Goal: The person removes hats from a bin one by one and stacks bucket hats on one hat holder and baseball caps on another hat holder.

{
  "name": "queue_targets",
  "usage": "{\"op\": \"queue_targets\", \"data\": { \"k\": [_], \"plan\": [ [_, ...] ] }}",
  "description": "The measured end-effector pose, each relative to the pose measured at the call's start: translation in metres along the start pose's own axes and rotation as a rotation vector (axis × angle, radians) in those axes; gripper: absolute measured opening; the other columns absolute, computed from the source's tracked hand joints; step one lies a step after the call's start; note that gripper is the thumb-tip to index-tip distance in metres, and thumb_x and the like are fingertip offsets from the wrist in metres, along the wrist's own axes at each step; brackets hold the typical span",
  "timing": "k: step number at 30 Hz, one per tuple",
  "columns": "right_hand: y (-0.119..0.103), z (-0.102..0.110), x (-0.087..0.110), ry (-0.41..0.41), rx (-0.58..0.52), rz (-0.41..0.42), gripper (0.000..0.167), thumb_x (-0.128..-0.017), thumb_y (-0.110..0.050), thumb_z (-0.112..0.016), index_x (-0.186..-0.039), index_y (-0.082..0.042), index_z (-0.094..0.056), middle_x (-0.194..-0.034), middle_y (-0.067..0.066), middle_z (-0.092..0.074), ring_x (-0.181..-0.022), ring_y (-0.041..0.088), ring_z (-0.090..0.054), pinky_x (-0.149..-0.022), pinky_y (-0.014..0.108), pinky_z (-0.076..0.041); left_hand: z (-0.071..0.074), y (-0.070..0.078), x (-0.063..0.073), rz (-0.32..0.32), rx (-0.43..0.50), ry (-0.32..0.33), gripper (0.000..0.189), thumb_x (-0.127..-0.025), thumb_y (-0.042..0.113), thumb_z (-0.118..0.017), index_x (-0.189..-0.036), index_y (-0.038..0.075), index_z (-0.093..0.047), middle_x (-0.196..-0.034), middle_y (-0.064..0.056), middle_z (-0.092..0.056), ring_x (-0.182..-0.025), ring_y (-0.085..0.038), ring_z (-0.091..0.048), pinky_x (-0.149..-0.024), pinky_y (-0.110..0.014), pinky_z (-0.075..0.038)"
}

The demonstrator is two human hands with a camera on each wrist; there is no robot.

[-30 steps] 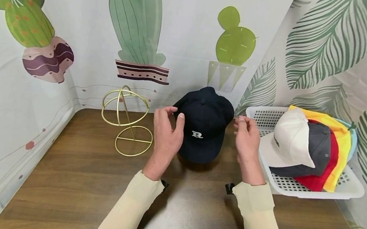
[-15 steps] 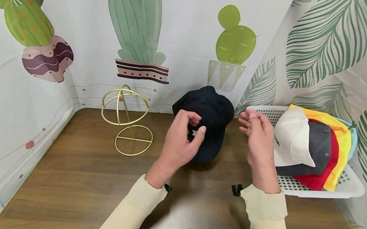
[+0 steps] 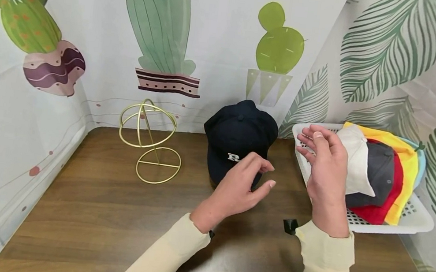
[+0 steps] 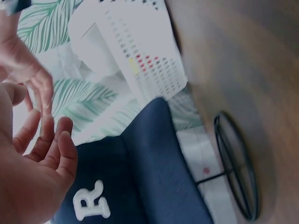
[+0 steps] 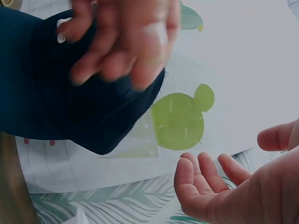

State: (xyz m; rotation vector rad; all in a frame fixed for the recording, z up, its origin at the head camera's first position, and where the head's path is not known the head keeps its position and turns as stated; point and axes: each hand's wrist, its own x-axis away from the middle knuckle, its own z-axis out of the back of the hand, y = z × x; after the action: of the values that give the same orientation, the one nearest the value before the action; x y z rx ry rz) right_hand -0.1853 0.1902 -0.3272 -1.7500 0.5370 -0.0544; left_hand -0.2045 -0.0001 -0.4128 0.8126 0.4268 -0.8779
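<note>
A navy baseball cap with a white letter R sits at the back of the table, raised on something that it hides. My left hand is in front of its brim in the head view, fingers loosely bent and nothing between them. Over the near left side of the white basket hovers my right hand, fingers loosely extended and holding nothing. Beside that hand, inside the basket, lies a cream cap, leaning on a dark grey cap. Both hands also show in the right wrist view, apart from the navy cap.
A gold wire hat stand stands bare to the left of the navy cap. Red and yellow caps and a light blue item fill the rest of the basket. Printed cloth hangs behind the brown wooden table.
Both hands have moved right. The left went from the navy cap's left side across its front; the right left the cap's right side and is now over the basket.
</note>
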Motion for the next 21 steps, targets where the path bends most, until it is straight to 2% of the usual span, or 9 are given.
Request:
{"op": "queue_targets", "data": {
  "k": [4, 8, 17, 21],
  "plan": [
    [-0.003, 0.003, 0.000, 0.021, -0.005, 0.008, 0.025, -0.110, -0.018, -0.054, -0.129, -0.005, -0.066, -0.125, 0.013, -0.068, -0.116, 0.028, -0.069, -0.093, 0.027, -0.059, -0.014, -0.001, 0.001, -0.025, -0.010, -0.061, 0.027, -0.104, 0.029, -0.069, -0.126, 0.015, -0.065, -0.123, 0.004, -0.060, -0.114, -0.008, -0.059, -0.105, -0.015, -0.043],
    [-0.005, 0.007, -0.001, 0.076, -0.002, 0.023, 0.024, -0.109, -0.016, -0.056, -0.127, -0.005, -0.068, -0.122, 0.011, -0.069, -0.112, 0.026, -0.070, -0.091, 0.026, -0.059, -0.026, -0.004, 0.004, -0.045, -0.020, -0.107, 0.024, -0.104, 0.029, -0.069, -0.125, 0.017, -0.068, -0.126, 0.004, -0.059, -0.119, -0.008, -0.058, -0.107, -0.017, -0.043],
    [-0.011, 0.025, -0.007, 0.231, 0.058, 0.039, 0.025, -0.104, -0.016, -0.068, -0.128, -0.008, -0.071, -0.117, 0.006, -0.068, -0.106, 0.018, -0.071, -0.088, 0.024, -0.058, -0.043, -0.002, 0.005, -0.082, -0.042, -0.181, 0.027, -0.105, 0.032, -0.067, -0.129, 0.019, -0.068, -0.132, 0.005, -0.057, -0.120, -0.011, -0.057, -0.106, -0.022, -0.044],
    [-0.012, 0.032, -0.011, 0.304, 0.072, 0.072, 0.026, -0.102, -0.014, -0.071, -0.128, -0.007, -0.072, -0.115, 0.005, -0.068, -0.103, 0.017, -0.070, -0.085, 0.023, -0.057, -0.049, 0.001, 0.004, -0.096, -0.051, -0.185, 0.032, -0.104, 0.033, -0.068, -0.132, 0.018, -0.067, -0.134, 0.005, -0.057, -0.121, -0.011, -0.058, -0.105, -0.023, -0.045]
  ]
}}
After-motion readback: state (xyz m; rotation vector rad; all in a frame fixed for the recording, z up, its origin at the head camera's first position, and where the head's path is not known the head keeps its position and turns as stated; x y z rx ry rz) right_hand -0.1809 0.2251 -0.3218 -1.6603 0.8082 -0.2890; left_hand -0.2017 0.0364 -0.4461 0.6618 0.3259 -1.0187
